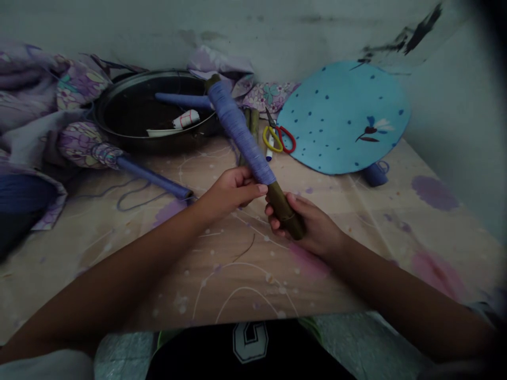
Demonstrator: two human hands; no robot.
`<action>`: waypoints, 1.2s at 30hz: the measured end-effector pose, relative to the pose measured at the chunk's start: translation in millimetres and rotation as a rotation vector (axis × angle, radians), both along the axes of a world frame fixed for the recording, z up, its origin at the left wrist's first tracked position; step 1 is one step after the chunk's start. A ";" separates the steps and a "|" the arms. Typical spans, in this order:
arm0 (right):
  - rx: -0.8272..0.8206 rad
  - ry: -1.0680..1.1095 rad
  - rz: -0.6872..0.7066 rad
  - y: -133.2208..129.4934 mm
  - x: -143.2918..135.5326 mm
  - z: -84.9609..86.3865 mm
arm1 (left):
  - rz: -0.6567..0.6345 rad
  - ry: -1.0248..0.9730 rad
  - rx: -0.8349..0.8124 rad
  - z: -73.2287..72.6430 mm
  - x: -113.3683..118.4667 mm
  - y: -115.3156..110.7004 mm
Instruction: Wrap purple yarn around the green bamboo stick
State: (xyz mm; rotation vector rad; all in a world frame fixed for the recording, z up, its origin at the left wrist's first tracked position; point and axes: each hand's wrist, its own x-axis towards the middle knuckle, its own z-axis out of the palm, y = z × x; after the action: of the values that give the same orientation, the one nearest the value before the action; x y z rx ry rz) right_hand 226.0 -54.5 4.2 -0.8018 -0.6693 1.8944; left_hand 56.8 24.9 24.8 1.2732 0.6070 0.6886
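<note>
A bamboo stick (pixel 285 210), wound over most of its length with purple thread (pixel 242 136), slants across the middle, its far end above the basin's right rim. My right hand (pixel 319 224) is closed around the bare near end, thumb on top and fingertips curled underneath. At the lower edge of the winding, my left hand (pixel 232 191) is closed against the stick, the thumb lying beside the last turns. Its fingers are partly hidden behind the stick, and I cannot tell if a loose strand is pinched there. A second purple-wound stick (pixel 156 177) lies to the left.
Behind stands a dark basin (pixel 130 138) with another purple-wound stick (pixel 180 100) across it. Scissors (pixel 279 138) and a marker (pixel 270 153) lie beside a round blue fan-like board (pixel 336 119). Floral cloth (pixel 81 82) is heaped left. A purple spool (pixel 374 175) sits right.
</note>
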 end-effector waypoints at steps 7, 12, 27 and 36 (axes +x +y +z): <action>0.073 -0.040 -0.069 -1.3 -2.2 1.4 | 0.029 0.020 -0.039 0.0 2.4 -0.7; 0.104 -0.071 -0.160 -1.9 -4.1 1.3 | -0.012 0.023 -0.028 1.4 2.4 -2.3; 0.059 -0.042 -0.176 0.2 -3.1 1.5 | -0.009 -0.003 0.108 0.7 5.5 -4.1; -0.056 0.174 0.052 1.0 -0.6 1.6 | -0.148 -0.098 0.048 1.1 4.3 -3.6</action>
State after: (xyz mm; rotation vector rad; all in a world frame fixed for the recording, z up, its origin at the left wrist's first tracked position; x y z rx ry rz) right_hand 225.4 -53.5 5.8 -0.6507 -0.5359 2.0112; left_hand 61.1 21.3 25.9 1.3069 0.4136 0.6411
